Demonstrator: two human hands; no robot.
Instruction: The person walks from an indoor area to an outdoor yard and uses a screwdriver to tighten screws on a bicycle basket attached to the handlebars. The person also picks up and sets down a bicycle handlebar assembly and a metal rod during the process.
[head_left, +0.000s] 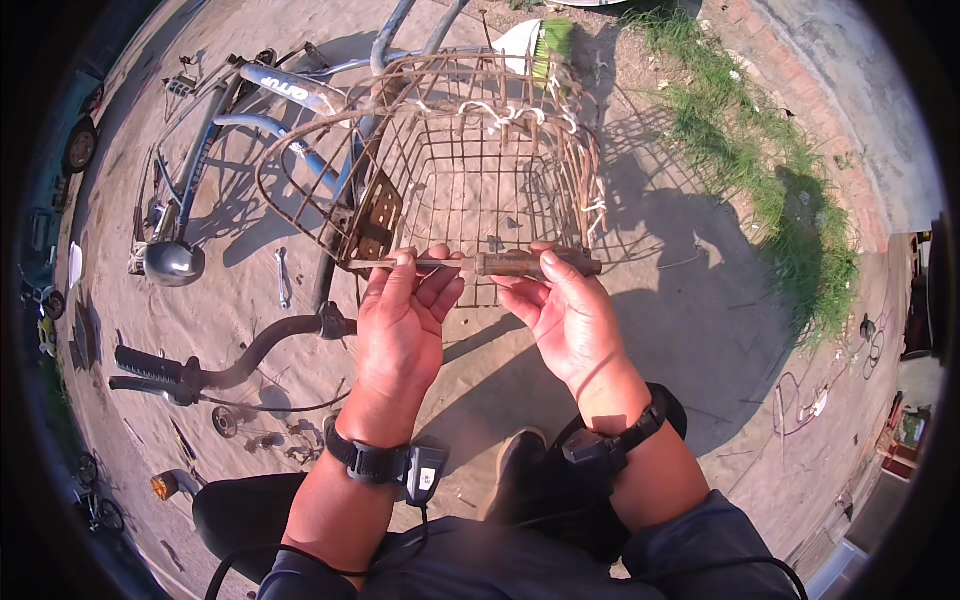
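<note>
Both my hands hold a rusty-looking screwdriver (pixel 508 265) level in front of the near rim of the wire basket. Its thin shaft points left, pinched between the thumb and fingers of my left hand (pixel 405 315). On the right, the thicker brown handle lies in the fingers of my right hand (pixel 572 322), the thumb pressed along it. The rusted wire basket (pixel 470 190) lies just beyond, with white ties along its rim and a perforated metal plate (pixel 378 222) at its left side. The shaft's tip overlaps the lower edge of that plate; whether they touch, I cannot tell.
A blue bicycle frame (pixel 300 92) lies beyond the basket to the left. A curved handlebar (pixel 262 350) with a black grip reaches toward me. One wrench (pixel 283 278) and several small parts (pixel 270 438) lie on the ground. A green-bristled brush (pixel 552 50) is behind the basket; grass (pixel 745 150) grows to the right.
</note>
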